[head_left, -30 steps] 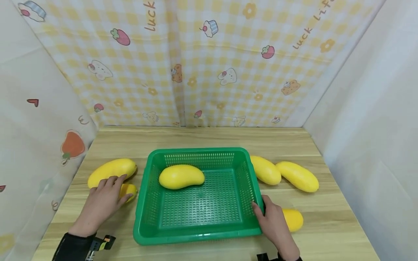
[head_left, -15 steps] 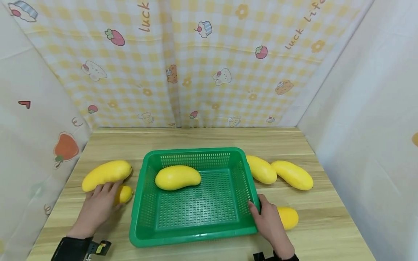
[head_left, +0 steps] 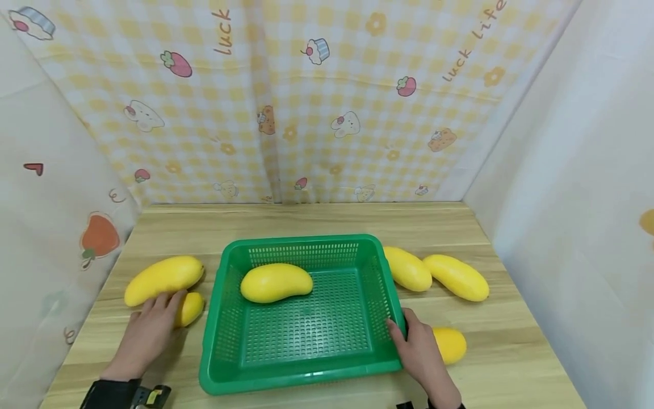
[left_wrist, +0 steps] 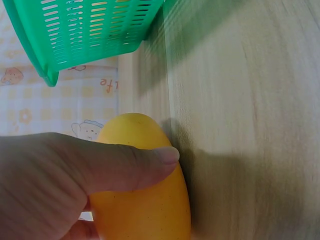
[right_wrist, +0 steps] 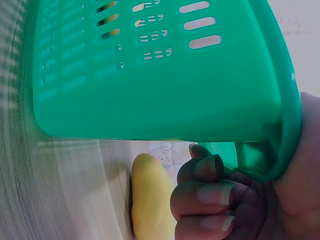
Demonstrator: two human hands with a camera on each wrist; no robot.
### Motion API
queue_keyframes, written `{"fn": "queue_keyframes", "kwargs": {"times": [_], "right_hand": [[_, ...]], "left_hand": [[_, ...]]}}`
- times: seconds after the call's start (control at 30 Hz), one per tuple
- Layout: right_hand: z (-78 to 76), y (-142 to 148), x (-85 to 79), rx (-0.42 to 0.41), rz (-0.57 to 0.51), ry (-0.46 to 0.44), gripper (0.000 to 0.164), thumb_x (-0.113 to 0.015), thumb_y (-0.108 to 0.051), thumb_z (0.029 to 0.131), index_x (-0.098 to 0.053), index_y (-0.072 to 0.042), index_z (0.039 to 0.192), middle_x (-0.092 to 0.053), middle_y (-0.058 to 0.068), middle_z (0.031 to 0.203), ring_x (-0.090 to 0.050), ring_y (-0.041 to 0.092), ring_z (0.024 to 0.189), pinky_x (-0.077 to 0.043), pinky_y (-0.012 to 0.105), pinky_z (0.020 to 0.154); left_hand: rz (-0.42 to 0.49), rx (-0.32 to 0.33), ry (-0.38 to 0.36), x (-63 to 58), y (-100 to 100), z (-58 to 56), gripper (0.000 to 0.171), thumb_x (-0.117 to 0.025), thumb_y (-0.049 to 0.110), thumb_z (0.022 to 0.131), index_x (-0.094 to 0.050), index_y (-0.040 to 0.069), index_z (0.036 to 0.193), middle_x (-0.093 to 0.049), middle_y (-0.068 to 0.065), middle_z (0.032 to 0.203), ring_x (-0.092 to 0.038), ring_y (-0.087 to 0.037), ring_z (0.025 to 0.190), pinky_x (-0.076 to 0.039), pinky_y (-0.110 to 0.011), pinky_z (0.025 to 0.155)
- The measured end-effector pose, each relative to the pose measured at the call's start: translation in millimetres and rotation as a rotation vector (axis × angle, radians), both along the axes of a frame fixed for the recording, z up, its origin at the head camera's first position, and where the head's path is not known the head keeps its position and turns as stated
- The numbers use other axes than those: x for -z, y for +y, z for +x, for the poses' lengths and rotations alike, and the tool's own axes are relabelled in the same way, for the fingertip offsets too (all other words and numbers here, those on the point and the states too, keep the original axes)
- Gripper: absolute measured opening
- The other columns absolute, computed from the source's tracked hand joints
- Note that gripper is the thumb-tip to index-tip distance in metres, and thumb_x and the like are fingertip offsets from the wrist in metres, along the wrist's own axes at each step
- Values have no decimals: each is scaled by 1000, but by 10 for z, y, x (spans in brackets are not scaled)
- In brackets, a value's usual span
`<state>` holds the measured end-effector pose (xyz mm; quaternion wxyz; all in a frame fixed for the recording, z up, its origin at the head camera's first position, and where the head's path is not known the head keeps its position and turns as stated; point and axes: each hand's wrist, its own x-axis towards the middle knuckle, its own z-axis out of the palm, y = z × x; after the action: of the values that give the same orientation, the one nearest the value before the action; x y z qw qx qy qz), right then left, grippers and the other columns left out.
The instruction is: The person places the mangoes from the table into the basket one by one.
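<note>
At the left of the head view, my left hand (head_left: 148, 335) holds a yellow mango (head_left: 189, 310). In the left wrist view the thumb (left_wrist: 145, 165) lies across that mango (left_wrist: 142, 215), which is on or just above the wooden table; most of the other fingers are hidden. My right hand (head_left: 421, 349) grips the right rim of a green plastic basket (head_left: 306, 375). From the right wrist, its fingers (right_wrist: 215, 194) show curled under the rim. One mango (head_left: 276, 282) lies inside the basket, towards its back left.
Behind my left hand lies another mango (head_left: 164, 279). Right of the basket are a mango (head_left: 409, 269) against its side, one (head_left: 456, 277) farther right, and one (head_left: 449, 345) partly behind my right hand. Patterned cloth (head_left: 306, 142) hangs along the table's back edge.
My left thumb has drawn in around the nearer mango, which has turned slightly under the hand. My right hand keeps its hold on the basket. The head view has shifted a little.
</note>
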<state>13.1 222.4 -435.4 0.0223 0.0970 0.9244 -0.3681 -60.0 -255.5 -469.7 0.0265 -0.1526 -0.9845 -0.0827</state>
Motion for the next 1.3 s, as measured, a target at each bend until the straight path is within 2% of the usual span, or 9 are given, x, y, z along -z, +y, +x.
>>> {"fn": "queue_keyframes", "kwargs": {"times": [0.3, 0.57, 0.73, 0.9, 1.07, 1.3], "right_hand": [[-6, 2, 12, 0, -43, -20, 36, -58, -23, 97, -54, 2, 122, -65, 6, 88, -57, 11, 70, -49, 28, 61], [24, 22, 31, 5, -45, -17, 36, -59, -23, 96, -55, 1, 122, -65, 5, 89, -57, 11, 70, -49, 28, 62], [15, 20, 28, 1, -44, -7, 35, -59, -23, 97, -55, 1, 121, -64, 5, 88, -56, 11, 70, -49, 28, 62], [-3, 16, 9, -4, -46, 0, 33, -60, -22, 96, -56, 1, 120, -64, 5, 87, -56, 11, 69, -49, 28, 62], [-5, 15, 1, -1, -52, 0, 33, -60, -22, 96, -56, 0, 119, -64, 4, 86, -56, 11, 69, -49, 28, 62], [0, 12, 3, 2, -65, 2, 33, -60, -22, 96, -56, 0, 120, -64, 4, 86, -56, 10, 69, -49, 28, 62]], "left_hand": [[6, -30, -35, -12, 9, -19, 75, -87, 12, 66, -47, -7, 126, -50, -31, 113, -47, -50, 98, -39, -62, 68], [8, -25, -38, -3, 15, -23, 77, -89, 14, 63, -50, -6, 126, -53, -29, 110, -49, -48, 96, -40, -63, 68], [3, -14, -40, -65, 12, -26, 75, -89, 14, 62, -51, -5, 125, -54, -27, 109, -50, -47, 96, -40, -63, 71], [-6, -3, -28, -160, 20, -26, 72, -87, 15, 64, -52, -5, 124, -55, -25, 105, -51, -44, 92, -41, -61, 69], [-28, 12, -1, -347, 47, -50, 71, -86, 16, 64, -52, -5, 123, -55, -26, 104, -52, -46, 90, -42, -61, 65], [-36, 15, 141, -626, 113, -94, 76, -88, 16, 57, -54, -6, 121, -54, -29, 103, -51, -49, 89, -43, -61, 62]]}}
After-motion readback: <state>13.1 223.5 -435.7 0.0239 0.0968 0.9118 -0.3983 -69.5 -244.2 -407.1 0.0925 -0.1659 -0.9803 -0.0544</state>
